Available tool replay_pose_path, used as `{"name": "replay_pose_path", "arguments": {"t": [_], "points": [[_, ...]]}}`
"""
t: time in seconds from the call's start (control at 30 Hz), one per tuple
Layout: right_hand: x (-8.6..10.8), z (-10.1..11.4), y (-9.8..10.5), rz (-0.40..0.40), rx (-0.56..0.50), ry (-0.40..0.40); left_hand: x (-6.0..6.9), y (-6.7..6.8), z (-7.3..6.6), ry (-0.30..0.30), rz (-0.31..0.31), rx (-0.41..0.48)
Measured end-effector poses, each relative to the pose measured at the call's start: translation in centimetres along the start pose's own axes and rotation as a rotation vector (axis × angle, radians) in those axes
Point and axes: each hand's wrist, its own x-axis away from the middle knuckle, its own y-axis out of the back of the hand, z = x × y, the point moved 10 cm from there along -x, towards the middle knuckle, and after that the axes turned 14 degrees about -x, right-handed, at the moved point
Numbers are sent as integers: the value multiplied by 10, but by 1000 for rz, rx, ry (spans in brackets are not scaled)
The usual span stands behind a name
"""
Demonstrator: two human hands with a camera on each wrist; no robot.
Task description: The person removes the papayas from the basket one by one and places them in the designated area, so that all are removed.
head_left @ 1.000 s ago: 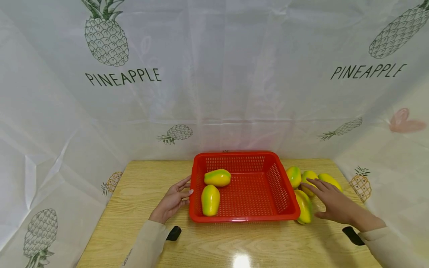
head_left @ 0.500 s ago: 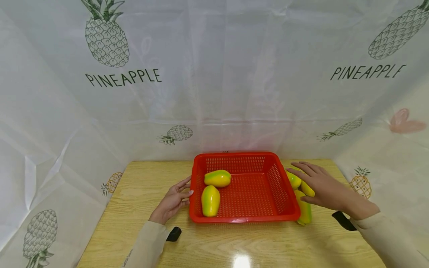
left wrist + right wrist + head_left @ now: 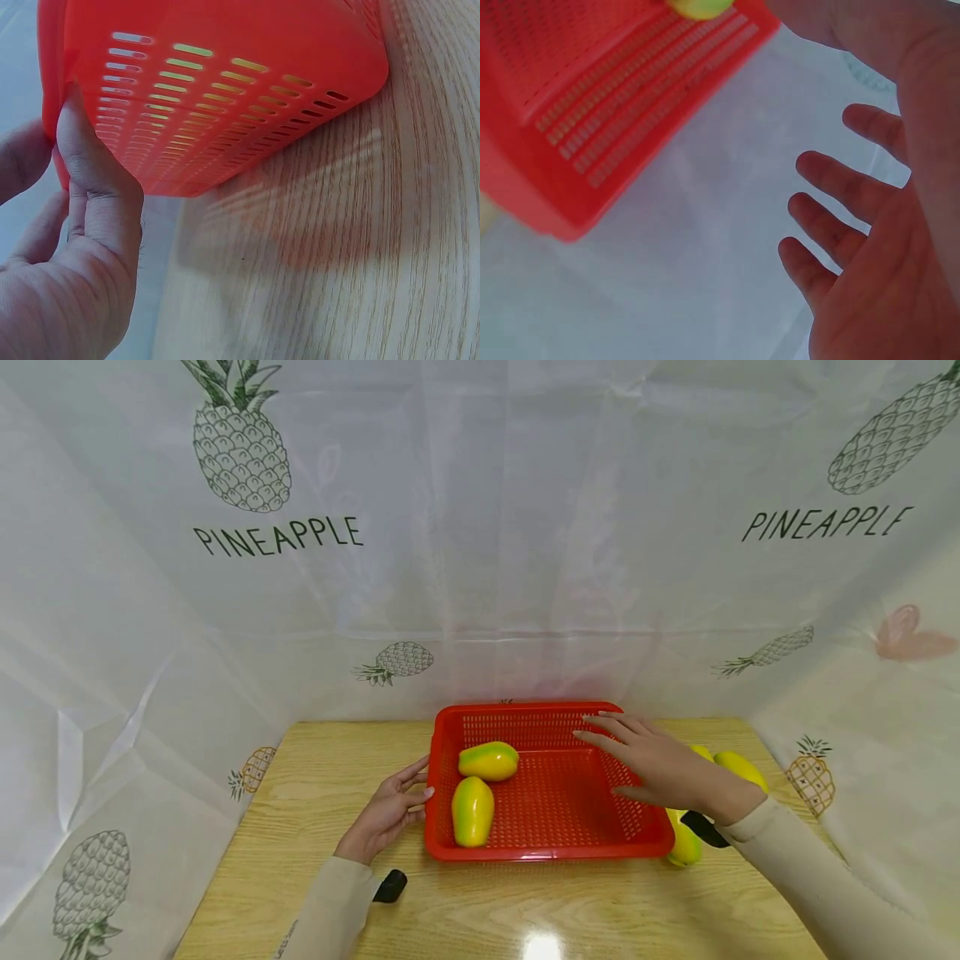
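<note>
A red plastic basket (image 3: 551, 853) with slotted walls stands on the table. In its left part lie two yellow-green fruits, shaped like papayas or mangoes: one sideways (image 3: 489, 761), one lengthwise (image 3: 472, 812). My left hand (image 3: 384, 814) holds the basket's left rim between thumb and fingers, which the left wrist view shows close up. Over the basket's right side hovers my right hand (image 3: 654, 764), fingers spread, nothing in its palm in the right wrist view (image 3: 877, 240). To the right of the basket, more such fruits (image 3: 738, 767) show partly behind the hand and forearm.
The wooden table (image 3: 480, 910) carries the basket near its back edge. A white sheet (image 3: 517, 552) printed with pineapples hangs behind and along both sides. Another fruit (image 3: 684, 845) lies close against the basket's right side.
My right hand has moved left, from above the loose fruits to above the basket's right side. The left hand and the two fruits in the basket have stayed in place.
</note>
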Motion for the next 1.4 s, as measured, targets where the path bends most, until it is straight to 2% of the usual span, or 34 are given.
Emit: {"name": "replay_pose_path", "arguments": {"t": [0.3, 0.7, 0.97, 1.4], "points": [[-37, 12, -20, 76, 0, 42, 1, -1, -1, 2, 7, 22], [-75, 15, -53, 171, 39, 75, 1, -1, 1, 13, 5, 30], [-93, 15, -77, 237, 41, 78, 1, 0, 2, 15, -1, 35], [-115, 9, -96, 269, 35, 78, 2, -1, 1, 21, -3, 28]]}}
